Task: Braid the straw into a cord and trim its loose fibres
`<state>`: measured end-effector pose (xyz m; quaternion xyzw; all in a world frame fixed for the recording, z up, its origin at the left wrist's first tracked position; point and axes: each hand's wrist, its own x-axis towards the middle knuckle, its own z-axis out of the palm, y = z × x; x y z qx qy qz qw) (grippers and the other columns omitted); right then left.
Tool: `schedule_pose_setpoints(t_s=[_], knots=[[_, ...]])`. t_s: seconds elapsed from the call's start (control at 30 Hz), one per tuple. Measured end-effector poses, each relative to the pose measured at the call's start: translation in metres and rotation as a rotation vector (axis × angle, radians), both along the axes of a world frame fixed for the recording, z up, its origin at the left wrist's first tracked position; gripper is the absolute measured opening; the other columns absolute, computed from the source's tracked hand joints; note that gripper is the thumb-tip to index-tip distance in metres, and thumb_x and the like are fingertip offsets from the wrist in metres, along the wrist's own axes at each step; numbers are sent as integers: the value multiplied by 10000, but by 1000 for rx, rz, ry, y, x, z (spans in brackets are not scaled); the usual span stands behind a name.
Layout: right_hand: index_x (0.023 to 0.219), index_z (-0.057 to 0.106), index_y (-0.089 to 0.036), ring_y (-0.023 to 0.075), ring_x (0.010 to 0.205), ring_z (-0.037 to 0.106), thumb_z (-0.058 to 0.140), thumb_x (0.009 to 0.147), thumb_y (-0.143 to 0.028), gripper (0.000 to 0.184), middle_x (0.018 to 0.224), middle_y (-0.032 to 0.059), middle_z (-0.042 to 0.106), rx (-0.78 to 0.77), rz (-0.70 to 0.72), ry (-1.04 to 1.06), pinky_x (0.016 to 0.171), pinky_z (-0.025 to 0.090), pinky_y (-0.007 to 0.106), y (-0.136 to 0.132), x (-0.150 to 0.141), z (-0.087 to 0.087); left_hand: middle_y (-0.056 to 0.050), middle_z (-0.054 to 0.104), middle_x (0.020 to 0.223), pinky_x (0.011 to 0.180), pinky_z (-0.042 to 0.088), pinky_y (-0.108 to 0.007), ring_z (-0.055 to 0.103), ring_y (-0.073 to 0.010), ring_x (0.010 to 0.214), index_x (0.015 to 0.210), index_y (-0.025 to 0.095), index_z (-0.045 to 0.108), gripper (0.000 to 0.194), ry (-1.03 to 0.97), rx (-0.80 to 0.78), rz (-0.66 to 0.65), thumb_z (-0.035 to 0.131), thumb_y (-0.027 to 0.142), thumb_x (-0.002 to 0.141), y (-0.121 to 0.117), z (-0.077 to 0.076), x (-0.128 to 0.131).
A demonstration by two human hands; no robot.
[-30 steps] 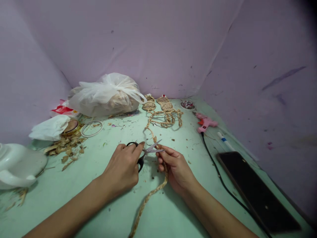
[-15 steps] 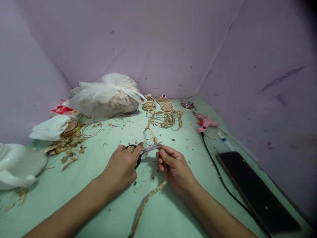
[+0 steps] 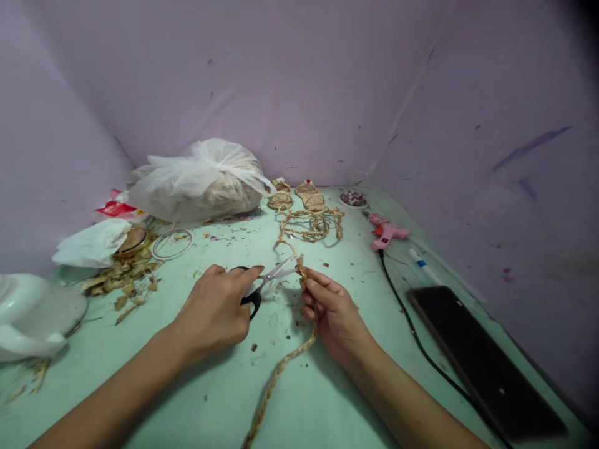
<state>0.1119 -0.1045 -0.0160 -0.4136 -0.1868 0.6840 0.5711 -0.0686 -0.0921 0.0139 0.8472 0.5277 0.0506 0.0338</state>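
My left hand [image 3: 213,308] grips black-handled scissors [image 3: 264,284], whose blades are parted and point right toward a tan braided rope [image 3: 281,368]. My right hand [image 3: 330,308] pinches that rope just right of the blade tips, fingers closed round it. The rope runs from the front table edge up through my right hand and on to a loose coil [image 3: 311,224] farther back. Small trimmed bits lie under the blades.
On the green table [image 3: 327,405]: a white plastic bag [image 3: 201,178] at the back, a pink glue gun [image 3: 386,232] with black cord, a black phone [image 3: 482,358] at right, a metal ring [image 3: 171,243], dry husks [image 3: 121,277], a white vessel [image 3: 32,315] at left.
The scissors and my left hand have shifted a little left and back, and the blades have opened again at the rope. My right hand has kept its hold on the rope.
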Motion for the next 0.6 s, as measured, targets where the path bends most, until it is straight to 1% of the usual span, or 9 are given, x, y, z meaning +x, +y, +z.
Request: schedule_pose_setpoints(t_s=[0.07,0.17,0.37,0.5,0.6], knots=[[789,669,-149,51,478,362,696,546,-198,249,591,-25,480,5,-32,-21,366,285,145,1,1,0,-42,645,899,733,383,-341,561,-204,764,1193,228,461,529,31,-16,-21,438,170,667,0,1,0],[808,676,-151,53,467,349,688,553,-217,264,574,-31,472,15,-44,-84,364,278,156,1,1,-2,-46,652,879,731,387,-349,571,-201,750,1174,223,481,510,57,-29,-46,432,165,670,-2,2,1],[828,682,-155,44,415,347,680,575,-264,276,577,-34,511,59,-64,-250,368,280,188,0,0,-6,-53,654,880,730,388,-367,580,-224,794,1163,212,489,502,77,-49,-60,421,141,671,-3,5,4],[774,682,-157,45,368,344,658,604,-263,201,529,-34,518,84,-35,-393,360,266,199,-1,-1,-7,-59,649,886,747,377,-366,586,-217,813,1170,199,480,522,77,-65,-67,424,123,657,-3,6,5],[735,683,-167,49,385,346,632,633,-251,141,557,-28,520,146,2,-487,367,273,200,-2,-2,-8,-68,644,884,752,370,-366,582,-214,808,1176,183,472,531,83,-60,-69,426,119,651,-3,5,5]])
